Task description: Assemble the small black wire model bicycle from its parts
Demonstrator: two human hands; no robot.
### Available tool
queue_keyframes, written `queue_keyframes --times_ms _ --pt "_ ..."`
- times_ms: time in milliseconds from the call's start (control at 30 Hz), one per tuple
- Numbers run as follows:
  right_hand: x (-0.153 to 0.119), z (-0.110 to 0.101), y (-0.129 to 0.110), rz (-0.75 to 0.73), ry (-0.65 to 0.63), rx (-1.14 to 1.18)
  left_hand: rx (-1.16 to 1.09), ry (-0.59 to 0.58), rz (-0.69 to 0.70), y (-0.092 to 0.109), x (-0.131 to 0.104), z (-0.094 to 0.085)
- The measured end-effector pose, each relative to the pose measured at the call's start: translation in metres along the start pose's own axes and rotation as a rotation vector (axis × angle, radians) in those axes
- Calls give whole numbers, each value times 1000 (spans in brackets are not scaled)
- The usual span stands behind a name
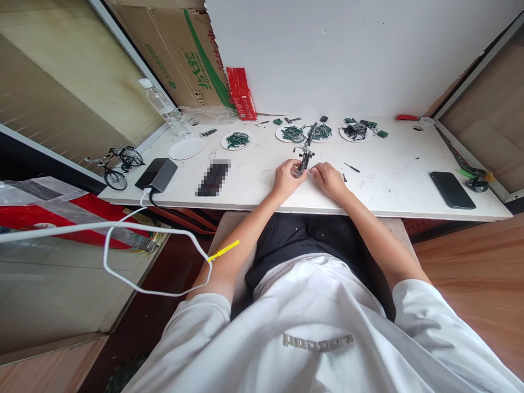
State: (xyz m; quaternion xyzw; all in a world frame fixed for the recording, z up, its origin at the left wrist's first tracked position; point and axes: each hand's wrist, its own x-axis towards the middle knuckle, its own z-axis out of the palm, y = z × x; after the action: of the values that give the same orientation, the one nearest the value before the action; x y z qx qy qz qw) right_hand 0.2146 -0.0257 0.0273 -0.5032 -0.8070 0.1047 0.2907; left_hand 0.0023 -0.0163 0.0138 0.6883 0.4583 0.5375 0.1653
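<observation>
White shirt [327, 311] nearest, its chest lettering upside down to me; at nine o'clock a looping white cable [143, 225] runs out of the frame. My forearms reach to the surface [254, 191] at twelve o'clock. The fingers of my left hand [287, 177] close around the near end of a small black model bicycle [305, 157], hiding that part. The bicycle points away at twelve, almost end-on, so its fine parts run together. My right hand [327, 179] sits just beside it, fingers curled in; I cannot tell whether they pinch anything.

At two o'clock lies a black phone [452, 190], its screen dark. At half past ten, a rectangular object [213, 178] is pixelated beyond recognition. At ten, a second bicycle [117, 166] stands near a black box [156, 174].

Farther off, from eleven to one, plates [223, 143] hold tangled green parts [236, 140] and black parts [355, 131], too small to tell apart. The bicycle's far end overlaps two plates in view; whether it touches them is unclear. Behind, around eleven, stand a clear bottle [166, 106], a red box [241, 95] and a carton [176, 43], cut off at the top.
</observation>
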Motion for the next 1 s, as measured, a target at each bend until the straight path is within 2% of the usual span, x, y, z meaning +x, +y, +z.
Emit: queue_keyframes --times_ms 167,500,767,1000 --pt "-1 -3 -5 -38 58 27 -18 8 -52 4 1 -3" --pt "1 1 1 -3 17 -3 -25 -7 -16 5 0 -2" --pt "-3 -4 -6 -56 81 45 -21 7 -21 5 0 -2" --pt "0 -3 -3 -31 47 13 -35 0 -23 5 0 -2"
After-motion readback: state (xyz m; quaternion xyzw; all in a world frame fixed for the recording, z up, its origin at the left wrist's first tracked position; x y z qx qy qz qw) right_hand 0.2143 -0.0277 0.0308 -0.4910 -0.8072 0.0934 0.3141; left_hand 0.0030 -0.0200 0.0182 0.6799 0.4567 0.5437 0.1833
